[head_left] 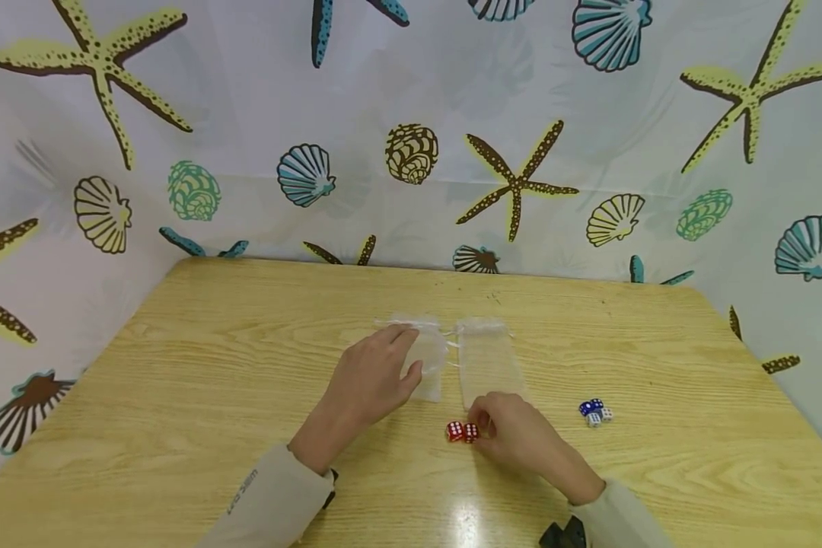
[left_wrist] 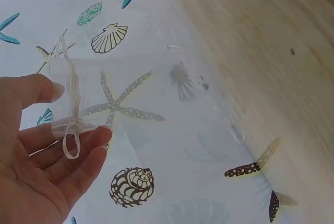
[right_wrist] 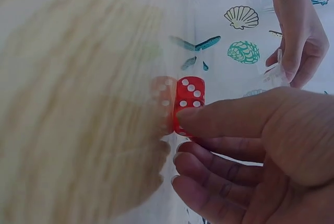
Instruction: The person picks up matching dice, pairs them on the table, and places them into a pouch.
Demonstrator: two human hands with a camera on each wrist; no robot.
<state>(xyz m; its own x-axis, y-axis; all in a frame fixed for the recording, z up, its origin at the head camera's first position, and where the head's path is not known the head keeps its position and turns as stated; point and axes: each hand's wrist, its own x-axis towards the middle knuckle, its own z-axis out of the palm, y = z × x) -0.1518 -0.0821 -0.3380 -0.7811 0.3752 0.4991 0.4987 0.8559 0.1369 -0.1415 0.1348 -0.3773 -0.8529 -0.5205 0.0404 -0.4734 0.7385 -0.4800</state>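
My left hand [head_left: 377, 369] holds a small sheer white drawstring pouch [head_left: 428, 384] near its gathered end. In the left wrist view, the thumb is at the ribbon and the other fingers lie beneath the pouch [left_wrist: 130, 91]. Two red dice [head_left: 455, 431] with white dots sit side by side on the table. My right hand [head_left: 517, 434] is at the right-hand one, and the right wrist view shows thumb and forefinger pinching that red die [right_wrist: 190, 91]. A second sheer pouch [head_left: 488, 358] lies flat between the hands, its lower end just beyond the right fingers.
To the right of my right hand, blue dice [head_left: 591, 407] and white dice [head_left: 594, 419] are clustered together. The wood-grain table [head_left: 246, 335] meets a white curtain [head_left: 246, 99] printed with shells and starfish at the back and sides.
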